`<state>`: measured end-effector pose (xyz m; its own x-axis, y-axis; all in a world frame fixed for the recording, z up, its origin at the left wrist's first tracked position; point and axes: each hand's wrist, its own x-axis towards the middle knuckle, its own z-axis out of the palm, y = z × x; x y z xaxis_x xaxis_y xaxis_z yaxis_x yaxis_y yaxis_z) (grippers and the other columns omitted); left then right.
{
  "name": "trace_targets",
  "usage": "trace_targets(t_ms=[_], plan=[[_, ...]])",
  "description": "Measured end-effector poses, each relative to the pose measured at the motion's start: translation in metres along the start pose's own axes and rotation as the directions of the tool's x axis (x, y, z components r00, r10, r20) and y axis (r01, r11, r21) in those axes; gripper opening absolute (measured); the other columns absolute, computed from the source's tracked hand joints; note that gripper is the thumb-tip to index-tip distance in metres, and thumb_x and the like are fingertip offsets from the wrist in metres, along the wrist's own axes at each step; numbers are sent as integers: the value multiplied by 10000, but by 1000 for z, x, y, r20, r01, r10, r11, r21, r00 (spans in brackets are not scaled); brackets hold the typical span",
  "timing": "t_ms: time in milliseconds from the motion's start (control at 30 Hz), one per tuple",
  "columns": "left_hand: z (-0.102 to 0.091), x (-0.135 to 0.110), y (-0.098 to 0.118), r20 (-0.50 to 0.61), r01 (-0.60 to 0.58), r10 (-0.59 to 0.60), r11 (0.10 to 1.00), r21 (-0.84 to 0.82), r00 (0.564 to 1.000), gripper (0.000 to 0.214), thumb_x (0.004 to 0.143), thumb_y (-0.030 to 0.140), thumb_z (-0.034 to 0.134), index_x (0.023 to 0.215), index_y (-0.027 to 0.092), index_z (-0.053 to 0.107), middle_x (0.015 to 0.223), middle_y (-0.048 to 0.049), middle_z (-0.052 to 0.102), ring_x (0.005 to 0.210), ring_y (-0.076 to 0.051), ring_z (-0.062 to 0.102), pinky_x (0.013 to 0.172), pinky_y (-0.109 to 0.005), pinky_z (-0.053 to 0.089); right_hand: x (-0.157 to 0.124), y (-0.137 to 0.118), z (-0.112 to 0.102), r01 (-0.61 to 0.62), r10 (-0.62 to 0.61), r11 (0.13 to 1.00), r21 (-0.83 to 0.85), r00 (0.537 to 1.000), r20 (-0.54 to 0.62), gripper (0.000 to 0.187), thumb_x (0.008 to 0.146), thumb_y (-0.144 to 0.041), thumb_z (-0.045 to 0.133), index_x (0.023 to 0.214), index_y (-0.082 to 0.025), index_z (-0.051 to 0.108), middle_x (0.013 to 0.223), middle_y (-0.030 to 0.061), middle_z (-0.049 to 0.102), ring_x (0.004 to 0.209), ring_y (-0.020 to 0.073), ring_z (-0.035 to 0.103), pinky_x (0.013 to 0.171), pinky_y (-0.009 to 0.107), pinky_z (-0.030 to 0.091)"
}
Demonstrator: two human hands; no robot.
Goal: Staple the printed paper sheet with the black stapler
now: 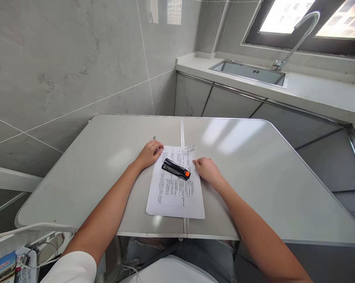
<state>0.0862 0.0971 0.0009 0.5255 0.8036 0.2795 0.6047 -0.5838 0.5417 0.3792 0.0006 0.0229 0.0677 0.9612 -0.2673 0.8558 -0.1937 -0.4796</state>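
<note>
Stapler [176,169], black plastic with orange end, lies aslant on white rectangular printed paper [171,202] atop glossy pale-grey worktop [254,177], left hand [150,153] and right hand [208,170] curled at opposite edges, pinching or not I cannot tell; light, even pressure should keep it flat.

There are two hands [149,153] [207,169], one stapler [176,169], at least one sheet [173,204], one table [254,177], one sink [242,70].
</note>
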Motion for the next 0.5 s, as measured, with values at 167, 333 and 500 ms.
trace_targets(t_ms=[167, 333, 500], plan=[[-3, -3, 7, 78, -61, 61, 998, -10, 995, 172, 1003, 240, 493, 1054, 217, 656, 1061, -75, 666, 985, -232, 596, 961, -441, 510, 3, 7, -9, -48, 48, 998, -29, 999, 7, 482, 1049, -279, 489, 598, -246, 321, 588, 35, 480, 586, 188, 428, 596, 321, 258], [-9, -6, 19, 232, -141, 162, 985, -102, 959, 167, 1001, 298, 528, 1063, 222, 664, 992, -52, 681, 865, -196, 625, 953, -405, 495, 5, 14, -14, -60, 59, 996, -63, 998, -19, 473, 1030, -287, 508, 582, -241, 362, 586, 39, 500, 588, 190, 441, 593, 322, 263], [-10, -6, 17, 307, -138, 166, 984, -111, 937, 263, 962, 471, 651, 1062, 235, 709, 1072, -66, 700, 954, -220, 650, 1010, -410, 460, 9, 19, -14, -62, 61, 996, -59, 998, -29, 473, 1026, -308, 501, 575, -243, 376, 588, 59, 530, 606, 213, 487, 598, 334, 270]])
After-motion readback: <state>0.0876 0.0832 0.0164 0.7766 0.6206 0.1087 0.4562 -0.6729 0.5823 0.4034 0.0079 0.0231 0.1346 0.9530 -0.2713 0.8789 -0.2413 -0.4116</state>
